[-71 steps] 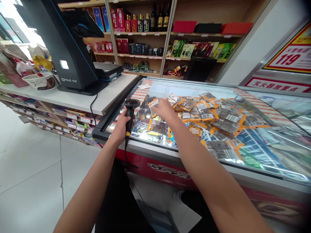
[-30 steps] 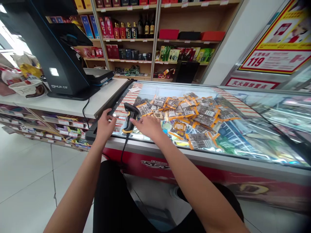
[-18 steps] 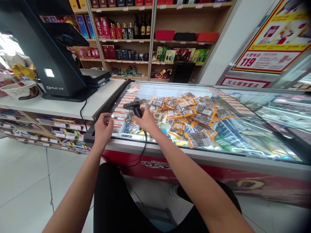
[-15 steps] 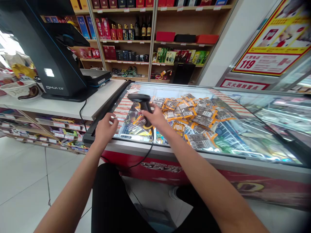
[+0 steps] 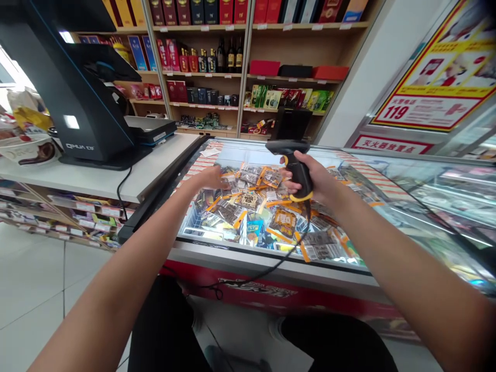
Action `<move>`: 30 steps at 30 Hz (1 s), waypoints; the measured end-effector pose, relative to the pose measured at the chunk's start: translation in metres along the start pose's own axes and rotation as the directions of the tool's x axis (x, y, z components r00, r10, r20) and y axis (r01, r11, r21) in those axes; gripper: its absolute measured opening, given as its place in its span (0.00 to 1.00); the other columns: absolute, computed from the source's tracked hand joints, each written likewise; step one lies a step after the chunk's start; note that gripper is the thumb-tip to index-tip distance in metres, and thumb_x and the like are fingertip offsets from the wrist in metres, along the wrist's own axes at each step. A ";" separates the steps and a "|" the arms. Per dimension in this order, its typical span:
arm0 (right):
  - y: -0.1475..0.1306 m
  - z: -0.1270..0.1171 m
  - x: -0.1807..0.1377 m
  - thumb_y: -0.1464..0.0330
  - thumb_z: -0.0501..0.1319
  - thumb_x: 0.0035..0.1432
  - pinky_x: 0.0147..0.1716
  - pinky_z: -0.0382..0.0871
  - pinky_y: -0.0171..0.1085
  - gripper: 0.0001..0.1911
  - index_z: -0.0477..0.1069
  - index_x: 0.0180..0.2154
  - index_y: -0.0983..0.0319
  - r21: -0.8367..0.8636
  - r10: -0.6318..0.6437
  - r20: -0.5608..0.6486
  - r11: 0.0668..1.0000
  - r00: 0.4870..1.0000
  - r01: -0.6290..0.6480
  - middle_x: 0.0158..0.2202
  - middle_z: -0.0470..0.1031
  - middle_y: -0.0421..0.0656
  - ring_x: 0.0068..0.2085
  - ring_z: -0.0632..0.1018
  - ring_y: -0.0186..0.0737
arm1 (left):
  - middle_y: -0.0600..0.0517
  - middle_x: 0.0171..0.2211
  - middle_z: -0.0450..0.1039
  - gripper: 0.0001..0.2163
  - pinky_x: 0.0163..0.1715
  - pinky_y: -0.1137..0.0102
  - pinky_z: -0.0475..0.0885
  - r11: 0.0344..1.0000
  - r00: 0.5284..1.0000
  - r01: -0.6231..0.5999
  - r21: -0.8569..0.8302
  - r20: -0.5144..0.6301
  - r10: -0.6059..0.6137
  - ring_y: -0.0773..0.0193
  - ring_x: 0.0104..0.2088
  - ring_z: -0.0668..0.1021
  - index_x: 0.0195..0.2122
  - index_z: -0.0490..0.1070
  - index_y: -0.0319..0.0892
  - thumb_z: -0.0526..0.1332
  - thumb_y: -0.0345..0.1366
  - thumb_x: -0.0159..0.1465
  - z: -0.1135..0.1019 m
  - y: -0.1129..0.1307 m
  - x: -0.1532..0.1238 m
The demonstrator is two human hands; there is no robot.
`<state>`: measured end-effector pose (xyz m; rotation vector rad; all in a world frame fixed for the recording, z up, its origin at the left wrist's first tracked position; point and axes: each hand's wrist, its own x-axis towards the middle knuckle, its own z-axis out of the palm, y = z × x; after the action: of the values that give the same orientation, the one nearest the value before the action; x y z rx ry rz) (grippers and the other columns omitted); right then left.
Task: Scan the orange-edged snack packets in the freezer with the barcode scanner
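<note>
My right hand is wrapped round the grip of a black-and-yellow barcode scanner, held upright above the freezer's glass top. Its dark cable runs down over the freezer's front edge. My left hand reaches over the left end of the glass, at the edge of a spread of snack packets. Blur smears its fingers, so whether they grip a packet is unclear. Orange-edged packets lie in a loose pile beneath and between both hands.
A chest freezer with a glass top stands before my legs. On the left, a white counter carries a black checkout terminal and a paper tub. Shelves of boxes and bottles line the back.
My right hand has moved right with the scanner, uncovering more packets. My left hand has gone forward and right, from the freezer's left edge to the packets.
</note>
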<state>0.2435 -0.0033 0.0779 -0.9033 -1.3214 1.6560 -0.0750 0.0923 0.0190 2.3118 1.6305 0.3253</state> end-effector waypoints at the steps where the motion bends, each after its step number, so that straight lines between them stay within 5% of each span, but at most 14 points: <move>1: 0.004 -0.002 -0.004 0.49 0.72 0.56 0.18 0.59 0.32 0.23 0.69 0.40 0.57 -0.008 -0.002 0.023 1.000 1.000 0.002 0.26 0.66 0.33 0.18 0.61 0.28 | 0.37 0.50 0.77 0.31 0.46 0.56 0.75 0.995 0.998 -0.040 -0.088 -0.057 0.035 0.41 0.49 0.81 0.52 0.70 0.41 0.73 0.52 0.53 0.001 -0.003 0.006; 6: 0.031 0.003 -0.018 0.52 0.70 0.59 0.15 0.54 0.31 0.20 0.69 0.40 0.58 -0.035 0.036 -0.021 0.999 0.999 -0.037 0.23 0.64 0.34 0.16 0.57 0.27 | 0.50 0.39 0.76 0.27 0.36 0.65 0.73 0.804 0.949 -0.261 -0.534 -0.295 0.112 0.59 0.34 0.80 0.53 0.63 0.46 0.71 0.49 0.58 0.005 -0.024 0.021; 9: 0.039 0.011 -0.022 0.52 0.69 0.61 0.15 0.55 0.31 0.19 0.70 0.40 0.60 -0.065 0.113 -0.063 0.991 0.992 -0.117 0.23 0.66 0.36 0.16 0.60 0.28 | 0.48 0.43 0.77 0.28 0.36 0.67 0.74 0.734 0.907 -0.347 -0.584 -0.409 0.103 0.62 0.36 0.79 0.54 0.64 0.46 0.72 0.50 0.57 0.006 -0.029 0.014; 15: 0.045 0.011 -0.023 0.50 0.66 0.65 0.15 0.59 0.33 0.19 0.70 0.36 0.59 -0.126 0.092 -0.028 0.987 0.995 -0.094 0.24 0.67 0.37 0.16 0.60 0.29 | 0.48 0.44 0.77 0.28 0.35 0.69 0.76 0.694 0.900 -0.376 -0.614 -0.420 0.116 0.62 0.38 0.80 0.52 0.66 0.44 0.74 0.48 0.55 -0.004 -0.026 -0.003; 25: 0.046 0.010 -0.021 0.50 0.68 0.62 0.13 0.57 0.33 0.20 0.70 0.35 0.59 -0.070 0.122 0.020 0.990 0.992 -0.121 0.22 0.66 0.36 0.15 0.59 0.29 | 0.48 0.45 0.78 0.26 0.37 0.68 0.77 0.688 0.901 -0.388 -0.613 -0.411 0.142 0.61 0.40 0.81 0.51 0.65 0.44 0.73 0.45 0.56 -0.009 -0.017 -0.011; 30: 0.045 0.010 -0.021 0.50 0.67 0.63 0.14 0.57 0.33 0.19 0.70 0.39 0.59 -0.047 0.115 0.005 0.992 0.993 -0.115 0.22 0.66 0.35 0.15 0.59 0.29 | 0.49 0.40 0.78 0.22 0.37 0.65 0.75 0.855 0.887 -0.257 -0.450 -0.461 0.025 0.58 0.38 0.80 0.54 0.69 0.44 0.68 0.42 0.60 -0.014 -0.030 -0.010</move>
<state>0.2365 -0.0320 0.0368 -1.0190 -1.3399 1.7235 -0.1094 0.0934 0.0212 2.0354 1.3181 1.2353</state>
